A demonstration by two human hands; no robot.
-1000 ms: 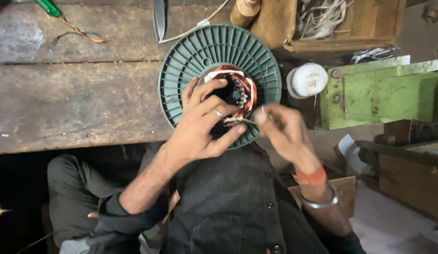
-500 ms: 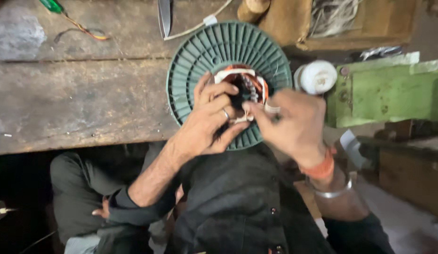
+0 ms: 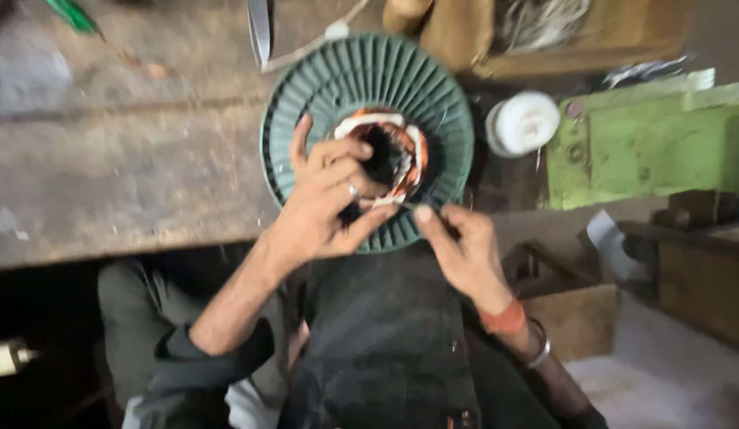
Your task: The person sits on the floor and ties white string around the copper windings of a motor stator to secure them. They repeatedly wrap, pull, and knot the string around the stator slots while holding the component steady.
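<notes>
While the left hand (image 3: 326, 202) steadies, green housing (image 3: 306, 111) holds windings (image 3: 385, 151).

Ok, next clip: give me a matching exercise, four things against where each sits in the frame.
Things:
1. green finned disc
2. white spool
3. green metal block
4. orange wristband

Places:
A. far right of the bench
B. on the right hand's wrist
C. under the left hand, holding copper windings
D. between the disc and the block

Pairs: 1-C, 2-D, 3-A, 4-B
</notes>
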